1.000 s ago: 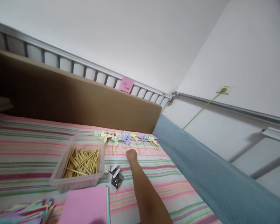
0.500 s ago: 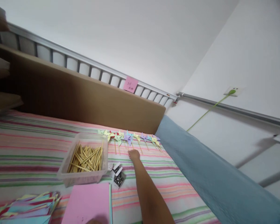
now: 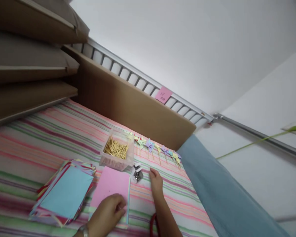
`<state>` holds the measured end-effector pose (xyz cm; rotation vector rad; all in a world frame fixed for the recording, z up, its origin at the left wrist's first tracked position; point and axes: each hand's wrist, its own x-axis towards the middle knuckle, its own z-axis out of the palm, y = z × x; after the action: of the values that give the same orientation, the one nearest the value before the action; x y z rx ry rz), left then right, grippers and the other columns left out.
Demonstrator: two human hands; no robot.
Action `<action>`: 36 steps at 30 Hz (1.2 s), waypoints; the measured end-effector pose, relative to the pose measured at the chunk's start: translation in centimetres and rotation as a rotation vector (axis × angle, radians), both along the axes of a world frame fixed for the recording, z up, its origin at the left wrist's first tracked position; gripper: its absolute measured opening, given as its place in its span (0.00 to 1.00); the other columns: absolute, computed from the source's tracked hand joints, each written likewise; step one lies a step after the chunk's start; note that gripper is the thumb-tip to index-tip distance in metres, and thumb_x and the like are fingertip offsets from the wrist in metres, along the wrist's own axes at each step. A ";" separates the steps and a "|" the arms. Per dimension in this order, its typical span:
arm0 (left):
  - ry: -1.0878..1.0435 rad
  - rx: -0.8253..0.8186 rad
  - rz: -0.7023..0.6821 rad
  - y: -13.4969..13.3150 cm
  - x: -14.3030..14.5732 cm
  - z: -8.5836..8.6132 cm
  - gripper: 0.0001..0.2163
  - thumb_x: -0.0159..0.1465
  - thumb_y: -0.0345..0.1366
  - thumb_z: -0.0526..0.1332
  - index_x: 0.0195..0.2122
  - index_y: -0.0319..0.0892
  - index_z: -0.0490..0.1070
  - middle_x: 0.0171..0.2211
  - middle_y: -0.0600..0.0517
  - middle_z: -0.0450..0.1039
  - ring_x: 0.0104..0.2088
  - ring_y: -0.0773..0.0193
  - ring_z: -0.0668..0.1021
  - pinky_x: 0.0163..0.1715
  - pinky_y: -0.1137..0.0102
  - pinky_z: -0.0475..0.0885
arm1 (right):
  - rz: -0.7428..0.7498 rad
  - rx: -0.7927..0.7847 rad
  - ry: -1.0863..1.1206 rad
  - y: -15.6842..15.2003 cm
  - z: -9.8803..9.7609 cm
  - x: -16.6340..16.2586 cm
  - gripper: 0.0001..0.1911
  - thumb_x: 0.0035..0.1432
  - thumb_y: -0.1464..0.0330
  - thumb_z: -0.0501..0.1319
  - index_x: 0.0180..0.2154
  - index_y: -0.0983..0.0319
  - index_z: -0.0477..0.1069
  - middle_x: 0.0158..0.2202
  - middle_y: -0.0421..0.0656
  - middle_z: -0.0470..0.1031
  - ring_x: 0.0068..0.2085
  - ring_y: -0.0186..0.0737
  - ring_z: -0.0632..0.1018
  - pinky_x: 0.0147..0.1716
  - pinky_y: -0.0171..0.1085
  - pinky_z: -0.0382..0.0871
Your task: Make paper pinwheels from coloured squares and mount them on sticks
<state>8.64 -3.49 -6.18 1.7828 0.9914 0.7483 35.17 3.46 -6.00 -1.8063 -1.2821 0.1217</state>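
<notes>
Soft even daylight, slight blur

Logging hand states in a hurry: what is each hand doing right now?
Left hand: fingers curled on the pink paper; grip cannot be told.
Right hand: open, empty, resting on the striped sheet.

A clear tub of sticks [image 3: 116, 152] sits mid-bedsheet [image 3: 51, 131]; pinwheels [image 3: 150, 144] line its far edge; a coloured paper stack [image 3: 64, 192] lies near-left.
</notes>
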 end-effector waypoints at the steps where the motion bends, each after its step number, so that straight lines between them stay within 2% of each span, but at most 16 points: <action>1: -0.003 0.007 -0.002 -0.2 -0.1 0.2 0.05 0.54 0.31 0.56 0.28 0.40 0.71 0.28 0.52 0.73 0.30 0.63 0.73 0.31 0.72 0.63 | 0.025 -0.010 -0.003 -1.6 0.1 -0.8 0.14 0.55 0.65 0.56 0.36 0.65 0.76 0.36 0.49 0.79 0.38 0.46 0.79 0.38 0.40 0.72; 4: -0.019 0.041 -0.010 -0.8 -0.4 0.7 0.06 0.56 0.33 0.55 0.28 0.41 0.72 0.28 0.51 0.74 0.30 0.63 0.73 0.31 0.72 0.63 | 0.122 -0.029 -0.034 -6.5 -0.2 -3.6 0.13 0.53 0.65 0.58 0.36 0.62 0.76 0.37 0.47 0.79 0.40 0.45 0.78 0.39 0.39 0.73; 7: -0.048 0.077 0.004 -1.5 -1.1 1.2 0.08 0.58 0.32 0.54 0.28 0.41 0.73 0.28 0.51 0.75 0.30 0.63 0.74 0.32 0.71 0.65 | 0.248 -0.003 -0.094 -10.9 -1.4 -6.1 0.11 0.56 0.65 0.55 0.34 0.60 0.76 0.39 0.48 0.78 0.43 0.45 0.77 0.44 0.41 0.71; 11: -0.099 0.163 0.130 -2.2 -3.7 1.6 0.10 0.60 0.32 0.52 0.30 0.41 0.73 0.29 0.50 0.75 0.32 0.62 0.75 0.35 0.70 0.68 | 0.354 0.002 -0.185 -14.1 -2.8 -7.9 0.11 0.58 0.68 0.54 0.35 0.59 0.75 0.40 0.47 0.77 0.44 0.44 0.76 0.46 0.43 0.70; 13: -0.132 0.233 0.240 -2.5 -5.9 1.3 0.09 0.61 0.33 0.52 0.32 0.42 0.73 0.31 0.49 0.75 0.35 0.62 0.76 0.38 0.69 0.69 | 0.383 0.011 -0.202 -14.5 -2.9 -8.5 0.11 0.58 0.69 0.54 0.35 0.59 0.75 0.40 0.47 0.76 0.44 0.44 0.76 0.46 0.44 0.70; 15: -0.141 0.304 0.417 -2.9 -8.5 0.8 0.09 0.61 0.35 0.53 0.34 0.42 0.73 0.33 0.49 0.76 0.38 0.60 0.76 0.41 0.67 0.70 | 0.406 0.023 -0.208 -14.5 -2.9 -9.2 0.11 0.58 0.70 0.53 0.35 0.59 0.75 0.39 0.47 0.76 0.44 0.44 0.76 0.46 0.44 0.70; 18: -0.075 0.389 0.691 -3.4 -12.2 0.0 0.08 0.60 0.37 0.56 0.37 0.42 0.72 0.39 0.47 0.75 0.42 0.57 0.75 0.45 0.63 0.69 | 0.441 0.022 -0.210 -14.2 -2.9 -10.1 0.11 0.58 0.72 0.53 0.35 0.59 0.75 0.39 0.47 0.76 0.43 0.44 0.75 0.46 0.44 0.70; 20: -0.018 0.434 0.800 -3.5 -13.9 -0.3 0.10 0.60 0.38 0.56 0.39 0.42 0.71 0.41 0.47 0.74 0.44 0.57 0.75 0.47 0.61 0.68 | 0.455 0.016 -0.202 -14.0 -3.1 -10.5 0.11 0.57 0.72 0.54 0.35 0.59 0.75 0.40 0.47 0.76 0.44 0.44 0.75 0.46 0.44 0.69; 23: 0.103 0.490 0.827 -2.9 -14.8 -0.7 0.11 0.59 0.39 0.56 0.40 0.41 0.71 0.42 0.46 0.73 0.45 0.55 0.74 0.49 0.58 0.67 | 0.436 0.019 -0.150 -13.9 -3.4 -10.6 0.10 0.56 0.72 0.55 0.35 0.60 0.75 0.39 0.47 0.76 0.43 0.44 0.75 0.46 0.44 0.69; 27: 0.277 0.534 0.888 -1.4 -14.4 -1.0 0.15 0.58 0.40 0.57 0.45 0.40 0.68 0.46 0.43 0.71 0.48 0.51 0.71 0.52 0.56 0.64 | 0.428 0.025 -0.086 -13.7 -3.7 -10.3 0.10 0.55 0.70 0.55 0.34 0.60 0.75 0.38 0.47 0.76 0.43 0.44 0.75 0.46 0.44 0.69; 32: 0.499 0.497 0.947 -0.5 -14.0 -1.3 0.22 0.55 0.44 0.59 0.48 0.38 0.66 0.51 0.40 0.66 0.53 0.48 0.67 0.54 0.55 0.60 | 0.419 -0.002 -0.032 -13.5 -3.6 -10.2 0.10 0.53 0.70 0.56 0.34 0.59 0.76 0.38 0.47 0.76 0.43 0.44 0.75 0.46 0.43 0.69; 36: 0.553 0.455 0.951 -0.4 -14.1 -1.8 0.25 0.54 0.45 0.60 0.51 0.37 0.63 0.53 0.38 0.65 0.54 0.47 0.66 0.54 0.56 0.59 | 0.413 -0.028 -0.011 -13.4 -3.5 -10.2 0.11 0.52 0.71 0.55 0.34 0.60 0.76 0.38 0.47 0.76 0.43 0.45 0.75 0.46 0.43 0.68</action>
<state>-5.43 -3.87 -8.00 1.8978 2.2650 1.1340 24.95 -9.90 -9.54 -1.5438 -1.6531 0.3588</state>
